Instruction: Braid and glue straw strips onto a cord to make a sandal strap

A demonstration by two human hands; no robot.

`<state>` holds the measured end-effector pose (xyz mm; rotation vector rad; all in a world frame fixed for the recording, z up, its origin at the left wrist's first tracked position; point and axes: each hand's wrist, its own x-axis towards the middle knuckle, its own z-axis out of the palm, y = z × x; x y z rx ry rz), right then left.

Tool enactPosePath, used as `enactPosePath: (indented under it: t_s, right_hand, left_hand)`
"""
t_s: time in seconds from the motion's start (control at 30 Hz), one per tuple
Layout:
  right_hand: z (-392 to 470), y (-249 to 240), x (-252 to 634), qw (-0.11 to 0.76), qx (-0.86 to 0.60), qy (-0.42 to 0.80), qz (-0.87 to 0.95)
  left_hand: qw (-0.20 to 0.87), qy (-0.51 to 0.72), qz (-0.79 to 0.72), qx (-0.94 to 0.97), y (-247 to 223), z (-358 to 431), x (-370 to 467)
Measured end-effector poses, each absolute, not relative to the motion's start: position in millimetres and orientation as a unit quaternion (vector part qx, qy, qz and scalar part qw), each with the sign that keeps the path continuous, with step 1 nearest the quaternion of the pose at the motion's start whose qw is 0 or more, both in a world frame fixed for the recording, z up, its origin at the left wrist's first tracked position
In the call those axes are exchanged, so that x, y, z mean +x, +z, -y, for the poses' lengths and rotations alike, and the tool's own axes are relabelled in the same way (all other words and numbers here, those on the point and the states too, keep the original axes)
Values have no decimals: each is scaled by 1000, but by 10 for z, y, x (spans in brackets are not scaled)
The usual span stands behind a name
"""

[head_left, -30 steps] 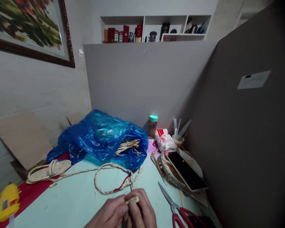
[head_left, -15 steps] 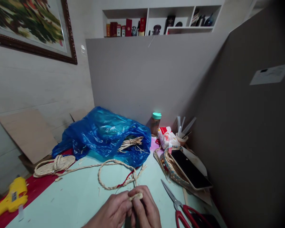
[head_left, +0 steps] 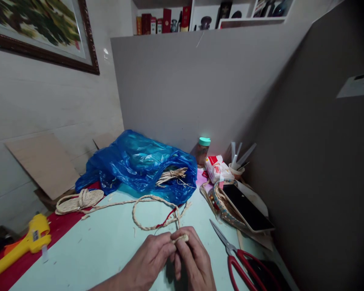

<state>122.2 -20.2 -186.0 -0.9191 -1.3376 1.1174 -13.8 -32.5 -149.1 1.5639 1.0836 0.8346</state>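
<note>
Low in the head view, my left hand point(head_left: 150, 258) and my right hand point(head_left: 194, 256) meet above the pale green table. Both pinch a small folded end of the braided straw cord point(head_left: 184, 238). The cord runs up from my fingers into a loop point(head_left: 134, 214) lying on the table, with a red strand point(head_left: 166, 218) along it. A straight stretch leads left to a wound bundle of cord point(head_left: 80, 201). Open scissors with red handles point(head_left: 230, 248) lie to the right of my right hand.
A blue plastic bag point(head_left: 133, 161) holding straw point(head_left: 171, 176) sits at the back. On the right are a basket point(head_left: 223, 210) with a tablet point(head_left: 245, 206), a tissue pack point(head_left: 218, 169) and a jar point(head_left: 202, 151). A yellow glue gun point(head_left: 27, 244) lies left, on red cloth.
The view has tilted down and shifted slightly, so the scene sits higher and a little further right or left. Both hands still hold the cord end together.
</note>
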Motion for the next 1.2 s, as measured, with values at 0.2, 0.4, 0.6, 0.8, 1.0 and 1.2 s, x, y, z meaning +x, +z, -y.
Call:
enactPosePath:
  t_s: [0.2, 0.4, 0.6, 0.8, 1.0, 1.2]
  right_hand:
    - [241, -1854, 1215, 536, -397, 511, 542]
    - [261, -1876, 1177, 539, -409, 534, 507]
    - [284, -1831, 1239, 524, -414, 588, 457]
    - [275, -1771, 1317, 527, -435, 566, 462]
    - [237, -1716, 1393, 505, -434, 470, 580]
    - [161, -1730, 1470, 465, -384, 255, 756]
  left_hand:
    - [488, 327, -463, 664, -1496, 325, -142]
    - [475, 320, -496, 653, -1506, 313, -139]
    - [574, 358, -457, 577, -1521, 290, -82]
    - [606, 370, -422, 564, -1599, 249, -89]
    - [615, 361, -399, 576, -1551, 235, -245]
    - [631, 389, -379, 553, -1558, 226, -296]
